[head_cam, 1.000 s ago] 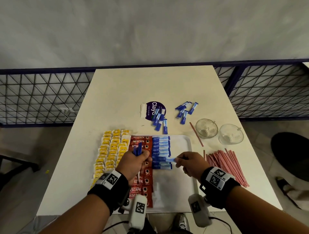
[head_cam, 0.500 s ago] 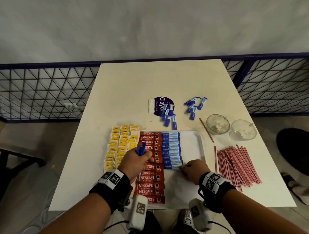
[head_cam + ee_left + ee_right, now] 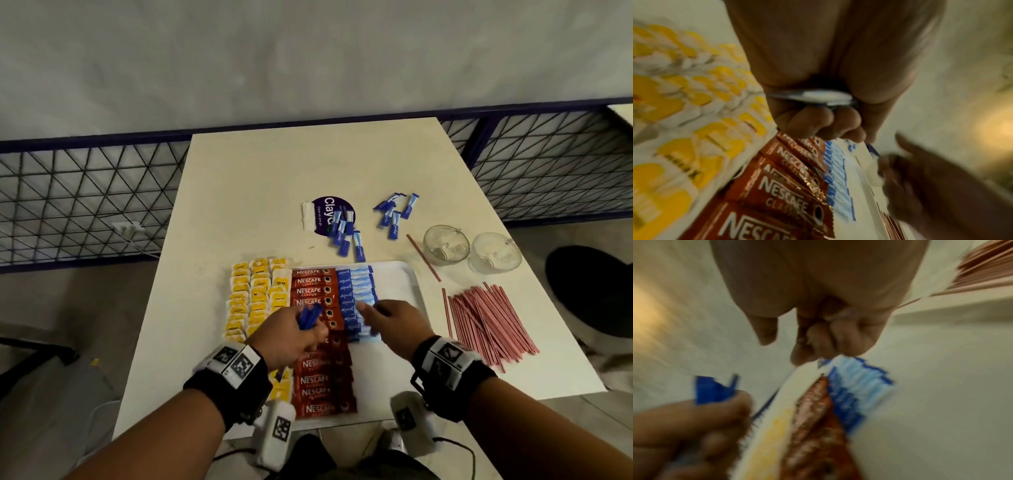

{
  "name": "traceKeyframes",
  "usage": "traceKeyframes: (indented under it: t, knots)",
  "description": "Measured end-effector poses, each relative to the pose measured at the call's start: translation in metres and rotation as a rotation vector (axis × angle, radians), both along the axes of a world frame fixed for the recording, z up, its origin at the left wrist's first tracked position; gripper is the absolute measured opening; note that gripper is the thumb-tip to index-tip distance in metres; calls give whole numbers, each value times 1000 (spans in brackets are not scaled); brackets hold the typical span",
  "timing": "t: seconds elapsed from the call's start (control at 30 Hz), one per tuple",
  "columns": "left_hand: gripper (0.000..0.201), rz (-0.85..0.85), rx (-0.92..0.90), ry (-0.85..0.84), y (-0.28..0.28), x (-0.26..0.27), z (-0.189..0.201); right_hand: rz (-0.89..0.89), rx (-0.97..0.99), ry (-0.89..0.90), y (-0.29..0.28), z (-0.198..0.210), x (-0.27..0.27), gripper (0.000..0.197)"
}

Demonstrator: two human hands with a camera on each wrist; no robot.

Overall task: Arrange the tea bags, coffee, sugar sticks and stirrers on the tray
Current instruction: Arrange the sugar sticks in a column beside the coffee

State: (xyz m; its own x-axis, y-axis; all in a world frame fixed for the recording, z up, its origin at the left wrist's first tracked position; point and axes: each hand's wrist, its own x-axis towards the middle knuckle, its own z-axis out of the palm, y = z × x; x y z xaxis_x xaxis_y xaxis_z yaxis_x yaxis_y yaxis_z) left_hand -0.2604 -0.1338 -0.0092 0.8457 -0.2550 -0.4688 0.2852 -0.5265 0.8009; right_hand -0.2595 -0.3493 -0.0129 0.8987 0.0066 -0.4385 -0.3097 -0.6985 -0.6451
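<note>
A white tray [image 3: 412, 284] holds rows of yellow tea bags [image 3: 255, 298], red coffee sticks [image 3: 311, 291] and blue sugar sticks [image 3: 356, 291]. Over the coffee row, my left hand [image 3: 301, 325] grips a bundle of blue sugar sticks [image 3: 310, 317]; the bundle's white ends [image 3: 818, 97] show above the curled fingers [image 3: 818, 123]. My right hand [image 3: 368, 310] hovers over the sugar row with fingers reaching left toward the bundle. It holds nothing I can see; its fingers [image 3: 818, 337] hang loosely curled. Red stirrers [image 3: 489, 318] lie in a pile right of the tray.
Loose sugar sticks [image 3: 346, 236] lie beyond the tray on a purple round sticker [image 3: 325, 209], with more [image 3: 394, 212] to the right. Two glass cups [image 3: 445, 245] [image 3: 495, 253] stand at the right. A lone stirrer [image 3: 423, 257] lies near them. A mesh railing borders the table.
My right hand laid a sugar stick at the near end of the tray's row, let it go and moved left toward the left hand's bundle. The left hand stayed put.
</note>
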Motion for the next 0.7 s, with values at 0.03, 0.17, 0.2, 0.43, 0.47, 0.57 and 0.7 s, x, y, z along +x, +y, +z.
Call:
traceKeyframes:
  t: [0.03,0.17,0.2,0.43,0.47,0.57,0.7]
  knots:
    - [19,-85,74,-54,-4,0,5,6,189,0,10,12,0,49]
    - [19,-208,167,-186,-20,-1,21,58,439,-12,27,34,1,20]
    - [18,-177,134,-181,-20,-2,22,46,421,-32,24,34,2,18]
    - [16,234,-254,27,-29,-16,22,-37,376,-131,-13,27,-3,22]
    - [19,265,-254,9,-34,-18,21,-31,397,-126,-17,28,-5,21]
    - [17,302,-220,-34,-54,-27,23,-28,473,-117,-27,24,-7,18]
    - [11,99,-109,-25,-80,-44,25,110,388,-149,-35,25,-5,16]
